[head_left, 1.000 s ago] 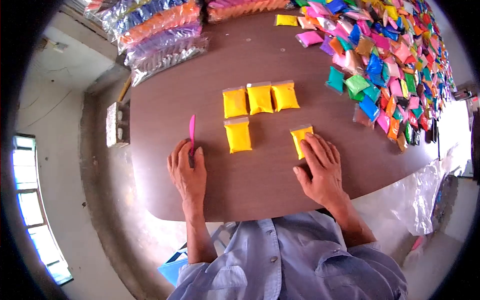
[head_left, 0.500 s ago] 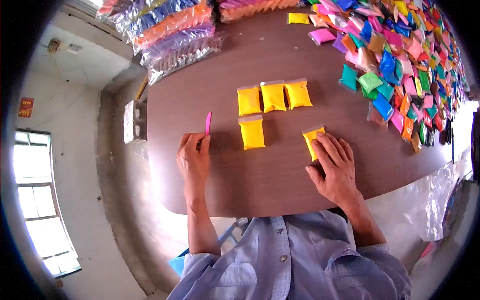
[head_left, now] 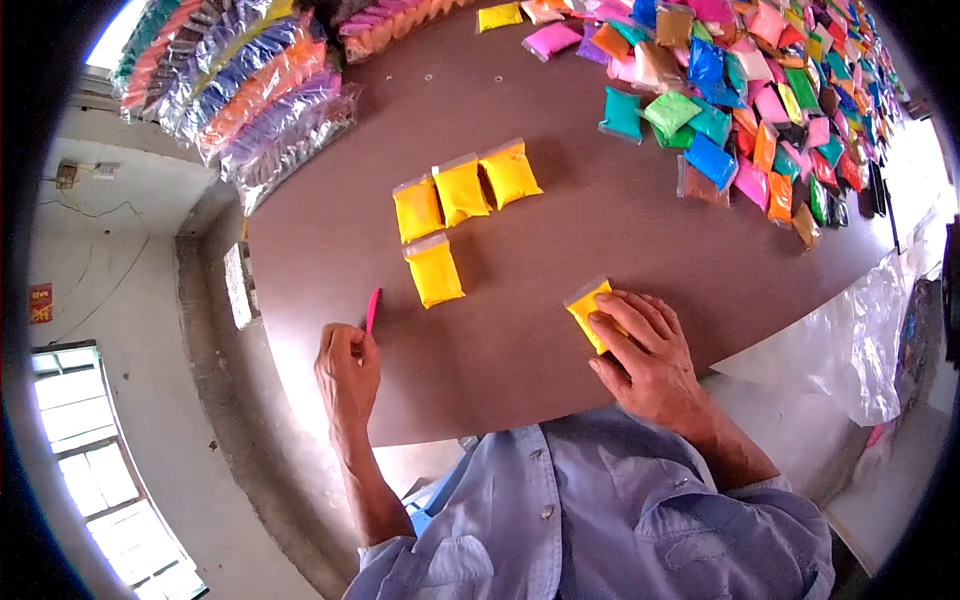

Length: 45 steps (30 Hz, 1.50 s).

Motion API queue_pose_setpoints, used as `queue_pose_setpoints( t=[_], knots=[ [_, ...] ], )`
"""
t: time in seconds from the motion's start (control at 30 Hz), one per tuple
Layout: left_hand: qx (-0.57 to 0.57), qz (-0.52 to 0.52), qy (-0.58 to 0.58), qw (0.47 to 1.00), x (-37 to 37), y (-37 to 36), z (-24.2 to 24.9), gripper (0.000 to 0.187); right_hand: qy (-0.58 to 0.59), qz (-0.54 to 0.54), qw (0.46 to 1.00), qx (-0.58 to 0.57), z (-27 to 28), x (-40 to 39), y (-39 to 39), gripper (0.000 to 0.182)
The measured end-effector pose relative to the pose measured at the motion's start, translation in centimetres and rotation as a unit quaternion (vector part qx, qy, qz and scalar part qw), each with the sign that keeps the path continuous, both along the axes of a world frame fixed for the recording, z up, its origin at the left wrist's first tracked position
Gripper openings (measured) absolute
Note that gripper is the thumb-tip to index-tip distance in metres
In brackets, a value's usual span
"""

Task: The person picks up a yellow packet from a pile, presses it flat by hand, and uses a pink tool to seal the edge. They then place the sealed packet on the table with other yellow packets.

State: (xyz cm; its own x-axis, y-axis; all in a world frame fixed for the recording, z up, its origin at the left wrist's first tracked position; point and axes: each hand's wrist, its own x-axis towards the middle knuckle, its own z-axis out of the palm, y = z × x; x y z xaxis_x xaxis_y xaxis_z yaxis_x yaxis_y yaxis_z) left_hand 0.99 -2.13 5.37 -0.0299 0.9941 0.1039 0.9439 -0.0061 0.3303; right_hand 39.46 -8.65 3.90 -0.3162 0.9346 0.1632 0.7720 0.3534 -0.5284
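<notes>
View swung right — right hand [head_left: 648, 350] still presses yellow packet [head_left: 585, 308].

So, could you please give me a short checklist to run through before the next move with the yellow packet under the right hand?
1. Right hand on the yellow packet: ok, fingers lie flat over it.
2. Packet fully on the table: ok, though it lies near the front edge.
3. Left hand on the pink tool: ok, its tip sticks out past the fingers.
4. Free spot beside the lone packet in the second row: ok, bare tabletop there.
5. Row of three lined up: ok, side by side.
6. Packet's seal closed: cannot tell, the hand hides most of it.
</notes>
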Motion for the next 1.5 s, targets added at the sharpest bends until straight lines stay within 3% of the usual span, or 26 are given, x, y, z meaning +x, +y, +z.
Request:
queue_pose_setpoints(
  t=[0.27, 0.37, 0.47, 0.53, 0.6, 0.93, 1.03, 1.27, 1.5],
  knots=[
    [0.01, 0.019, 0.038, 0.999, -0.1, -3.9, -0.6, 0.015, 0.04, 0.007, 0.999, 0.018, -0.4, 0.4, 0.1, 0.052],
    [0.015, 0.019, -0.026, 0.999, 1.3, -4.0, -0.3, 0.014, 0.059, 0.006, 0.998, 0.028, -0.6, 0.7, 0.2, 0.052],
    [-0.024, 0.015, -0.238, 0.971, 4.1, -5.0, -0.9, 0.013, 0.059, 0.0, 0.998, 0.026, -0.5, 0.6, 0.1, 0.05],
    [-0.018, -0.081, -0.211, 0.974, 7.5, -5.1, -0.7, 0.012, 0.053, -0.002, 0.998, 0.027, -0.5, 0.3, 0.2, 0.049],
    [-0.012, -0.111, -0.176, 0.978, 10.2, -5.2, -1.6, 0.015, 0.044, -0.006, 0.999, 0.027, -0.5, 0.4, 0.2, 0.048],
    [-0.026, -0.136, -0.136, 0.981, 12.8, -3.5, 0.1, 0.031, 0.046, -0.015, 0.998, 0.025, -0.6, 0.3, 0.1, 0.046],
    [-0.011, -0.112, -0.093, 0.989, 13.3, -3.8, -0.5, 0.03, 0.051, -0.016, 0.998, 0.026, -0.8, 0.4, 0.1, 0.047],
    [-0.042, -0.066, -0.14, 0.987, 12.9, -3.4, -1.0, 0.029, 0.049, -0.012, 0.998, 0.021, -0.5, 0.3, 0.3, 0.052],
    [0.046, -0.148, -0.071, 0.985, 13.5, -3.4, -1.5, 0.022, 0.055, -0.018, 0.998, 0.025, -0.7, 0.2, 0.3, 0.053]
  ],
)
